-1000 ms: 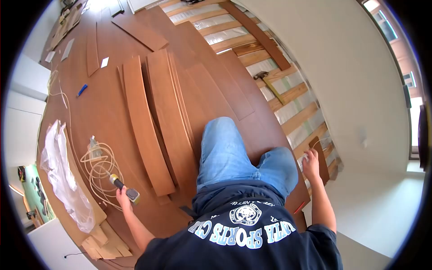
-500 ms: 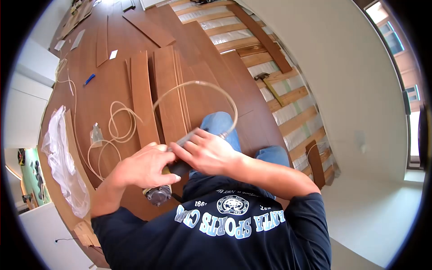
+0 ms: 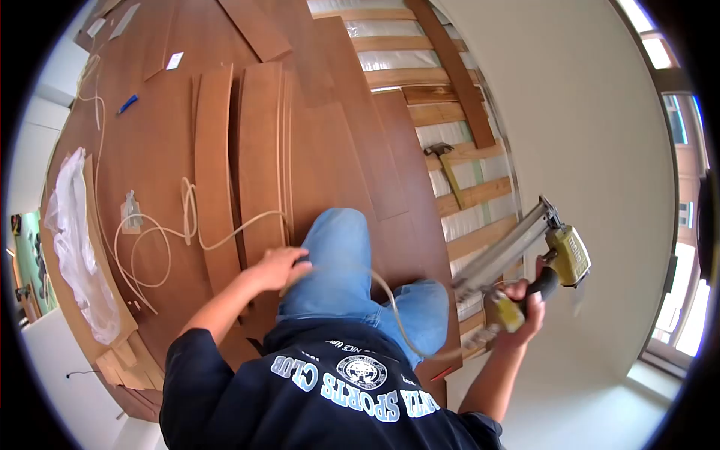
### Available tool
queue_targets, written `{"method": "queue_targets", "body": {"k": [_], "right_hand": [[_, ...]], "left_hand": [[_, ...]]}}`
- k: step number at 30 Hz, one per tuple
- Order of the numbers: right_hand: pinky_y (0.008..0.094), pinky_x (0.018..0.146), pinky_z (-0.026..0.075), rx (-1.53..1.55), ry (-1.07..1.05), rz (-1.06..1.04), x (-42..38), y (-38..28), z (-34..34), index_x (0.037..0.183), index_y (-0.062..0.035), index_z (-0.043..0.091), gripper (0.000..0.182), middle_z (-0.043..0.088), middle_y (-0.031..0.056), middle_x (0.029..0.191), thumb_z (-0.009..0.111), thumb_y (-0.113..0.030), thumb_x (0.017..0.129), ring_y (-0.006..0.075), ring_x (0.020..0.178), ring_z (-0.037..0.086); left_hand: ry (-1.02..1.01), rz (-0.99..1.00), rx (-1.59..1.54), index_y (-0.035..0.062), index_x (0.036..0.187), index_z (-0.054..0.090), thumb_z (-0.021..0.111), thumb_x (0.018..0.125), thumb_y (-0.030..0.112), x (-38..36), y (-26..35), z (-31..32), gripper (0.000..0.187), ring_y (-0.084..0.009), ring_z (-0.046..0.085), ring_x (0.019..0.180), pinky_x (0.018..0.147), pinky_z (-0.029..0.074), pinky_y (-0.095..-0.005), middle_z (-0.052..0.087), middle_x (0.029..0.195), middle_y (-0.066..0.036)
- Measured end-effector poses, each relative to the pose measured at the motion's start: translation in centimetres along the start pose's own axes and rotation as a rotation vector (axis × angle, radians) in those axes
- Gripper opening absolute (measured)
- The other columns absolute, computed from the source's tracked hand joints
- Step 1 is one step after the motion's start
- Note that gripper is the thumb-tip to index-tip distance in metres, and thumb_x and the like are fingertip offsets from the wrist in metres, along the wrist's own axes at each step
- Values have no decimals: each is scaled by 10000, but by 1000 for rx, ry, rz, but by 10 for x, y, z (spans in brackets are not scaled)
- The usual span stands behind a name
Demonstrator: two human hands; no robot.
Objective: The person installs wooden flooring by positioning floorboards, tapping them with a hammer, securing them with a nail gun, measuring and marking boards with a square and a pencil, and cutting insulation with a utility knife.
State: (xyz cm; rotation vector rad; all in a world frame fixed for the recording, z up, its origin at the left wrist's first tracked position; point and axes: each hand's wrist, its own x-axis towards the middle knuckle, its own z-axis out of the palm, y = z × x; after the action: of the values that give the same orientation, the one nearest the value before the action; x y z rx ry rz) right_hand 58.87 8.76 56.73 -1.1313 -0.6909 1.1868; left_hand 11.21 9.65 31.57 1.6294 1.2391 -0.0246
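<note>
On the right, my right hand (image 3: 534, 311) is wrapped around the black grip of a yellow-green pneumatic nail gun (image 3: 568, 259). The gun's long metal magazine (image 3: 502, 251) points left over the floor joists. From the grip end, a clear air hose (image 3: 390, 296) runs back across my legs. My left hand (image 3: 279, 268) is beside my left knee, with fingers stretched out and thumb apart. The hose passes by or under that hand; blur hides whether they touch.
Brown floor planks (image 3: 262, 142) lie stacked ahead. A hammer (image 3: 448, 172) rests across the open joists (image 3: 465, 154), near the wall (image 3: 585, 135). To the left are coiled hose (image 3: 189, 214), a blue cutter (image 3: 127, 103), a small clear bag (image 3: 131, 214) and plastic sheeting (image 3: 79, 240).
My hands, earlier together on the nail gun in front of me, have separated. The right hand has carried the gun to the right, and the left has let go near the knee.
</note>
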Motion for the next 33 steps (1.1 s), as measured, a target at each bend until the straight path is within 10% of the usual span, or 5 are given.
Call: {"method": "queue_targets", "body": {"k": [3, 7, 15, 26, 33], "right_hand": [[420, 820, 538, 97, 125, 244, 76, -28, -40, 1495, -33, 423, 634, 526, 58, 804, 580, -351, 969, 237, 779, 583], [389, 721, 578, -505, 173, 307, 187, -1, -41, 1103, 3, 561, 239, 619, 102, 866, 640, -60, 886, 228, 770, 658], [347, 549, 529, -977, -265, 587, 473, 183, -12, 1021, -14, 565, 244, 611, 56, 737, 709, -198, 948, 169, 594, 633], [373, 550, 549, -1508, -594, 728, 608, 297, 24, 1293, 32, 541, 439, 685, 122, 764, 687, -169, 931, 198, 540, 661], [509, 756, 567, -1702, -659, 838, 627, 294, 44, 1297, 51, 539, 521, 700, 334, 951, 724, -212, 886, 513, 899, 694]], "left_hand": [[64, -93, -122, 31, 1368, 605, 612, 1028, 434, 5, 21, -3, 527, -374, 576, 1320, 1069, 491, -445, 654, 1278, -218], [-19, -207, -149, 33, 1223, 688, 645, 998, 243, 48, 26, -78, 312, -357, 651, 1194, 1011, 526, -446, 690, 1223, -194], [436, 127, 129, 61, 1295, 574, 664, 990, 178, 308, -19, -202, 339, -376, 585, 1248, 1051, 507, -452, 569, 1379, -183], [1008, -386, 295, 92, 1579, 419, 565, 1009, 406, 629, -77, -278, 667, -375, 219, 1566, 1279, 161, -536, 278, 1681, -219], [1030, -477, 315, 116, 1547, 463, 596, 950, 400, 642, -70, -280, 675, -373, 240, 1555, 1266, 146, -559, 315, 1667, -204]]}}
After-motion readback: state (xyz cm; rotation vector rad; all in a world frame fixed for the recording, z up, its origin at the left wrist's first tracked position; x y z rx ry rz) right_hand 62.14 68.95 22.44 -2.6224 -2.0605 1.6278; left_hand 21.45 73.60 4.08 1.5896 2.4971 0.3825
